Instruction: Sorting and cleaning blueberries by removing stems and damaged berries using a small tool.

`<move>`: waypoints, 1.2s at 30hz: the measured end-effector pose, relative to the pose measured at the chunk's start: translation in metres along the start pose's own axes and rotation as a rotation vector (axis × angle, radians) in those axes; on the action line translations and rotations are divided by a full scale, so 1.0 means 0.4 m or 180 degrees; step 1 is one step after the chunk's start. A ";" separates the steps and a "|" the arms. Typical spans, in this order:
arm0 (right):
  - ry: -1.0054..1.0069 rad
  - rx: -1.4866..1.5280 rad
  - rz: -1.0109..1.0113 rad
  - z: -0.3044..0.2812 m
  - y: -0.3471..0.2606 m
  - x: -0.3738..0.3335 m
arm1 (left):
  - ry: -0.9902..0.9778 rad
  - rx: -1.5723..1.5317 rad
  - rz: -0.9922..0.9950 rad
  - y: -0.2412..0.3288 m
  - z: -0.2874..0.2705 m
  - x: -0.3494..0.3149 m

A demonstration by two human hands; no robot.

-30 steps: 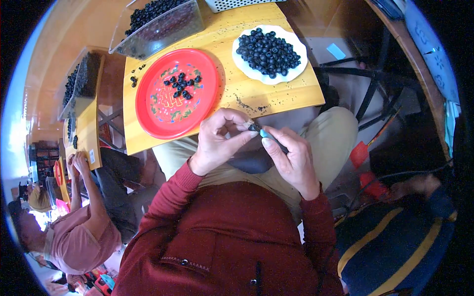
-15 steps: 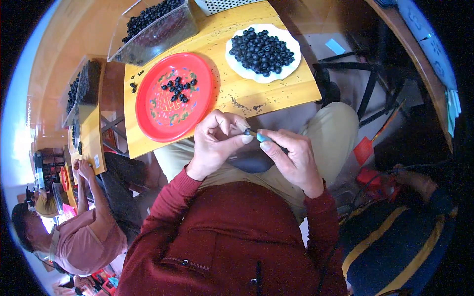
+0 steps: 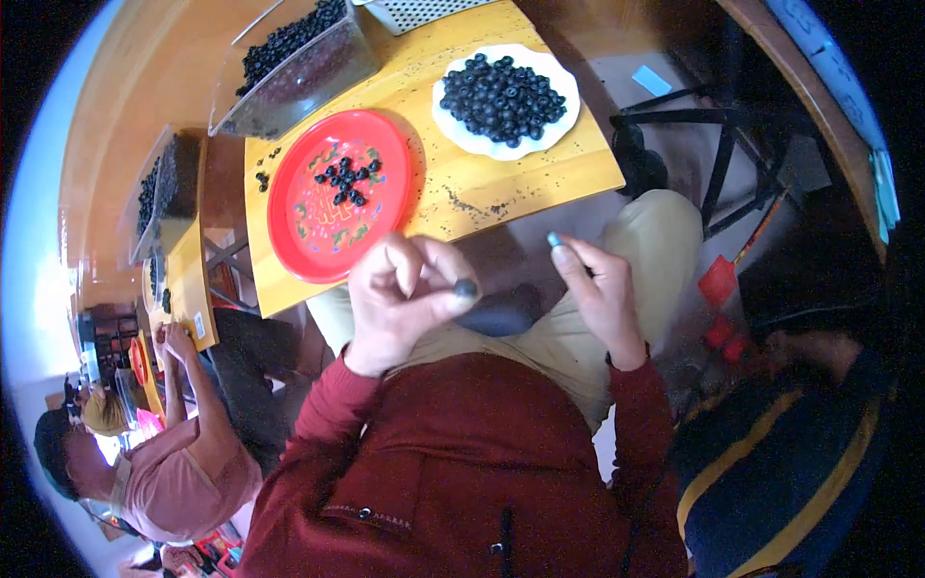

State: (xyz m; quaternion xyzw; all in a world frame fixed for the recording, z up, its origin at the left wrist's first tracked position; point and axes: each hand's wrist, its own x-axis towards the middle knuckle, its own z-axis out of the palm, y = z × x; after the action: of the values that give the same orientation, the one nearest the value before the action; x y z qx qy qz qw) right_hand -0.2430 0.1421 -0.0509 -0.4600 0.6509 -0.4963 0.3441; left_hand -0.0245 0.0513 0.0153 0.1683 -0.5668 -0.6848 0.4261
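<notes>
Between the thumb and forefinger of my left hand [image 3: 395,303] sits one dark round bead-like piece [image 3: 465,288]. This hand is over my lap, just below the red plate. My right hand [image 3: 599,294] is closed in a pinch on a small slim tool with a light-blue end [image 3: 554,239]; the rest of it is hidden by the fingers. The hands are well apart. On the table, a red plate [image 3: 289,217] with a printed pattern carries a small cluster of dark beads [image 3: 347,180]. A white scalloped plate [image 3: 508,150] to its right bears a large heap of similar beads [image 3: 501,96].
Dark crumbs [image 3: 477,205] dot the wooden table [image 3: 438,223]. A clear bin [image 3: 308,82] of dark beads stands at the back left, beside a white perforated basket [image 3: 424,12]. Another person [image 3: 183,453] works at a table on the left; a dark striped sleeve shows at right.
My hands have parted: the right has drawn away to the right with the tool, lifting it off the bead. The left has shifted slightly left, still pinching the bead.
</notes>
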 end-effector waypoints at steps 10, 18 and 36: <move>-0.0273 0.0848 -0.0511 0.043 -0.092 0.004 | 0.0103 0.0289 -0.0225 -0.046 -0.028 0.008; -0.0590 0.0899 -0.0490 0.071 -0.127 0.022 | 0.0061 0.0680 -0.0011 -0.058 -0.030 0.006; -0.0549 0.1298 0.0341 0.112 0.011 0.061 | 0.0648 0.2305 0.0187 -0.033 -0.132 0.027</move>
State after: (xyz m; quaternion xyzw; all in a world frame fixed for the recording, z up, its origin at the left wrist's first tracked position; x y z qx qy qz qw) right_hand -0.2118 0.1049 -0.0669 -0.3864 0.5288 -0.5574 0.5102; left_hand 0.0017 0.0093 -0.0102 0.3589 -0.7315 -0.4072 0.4126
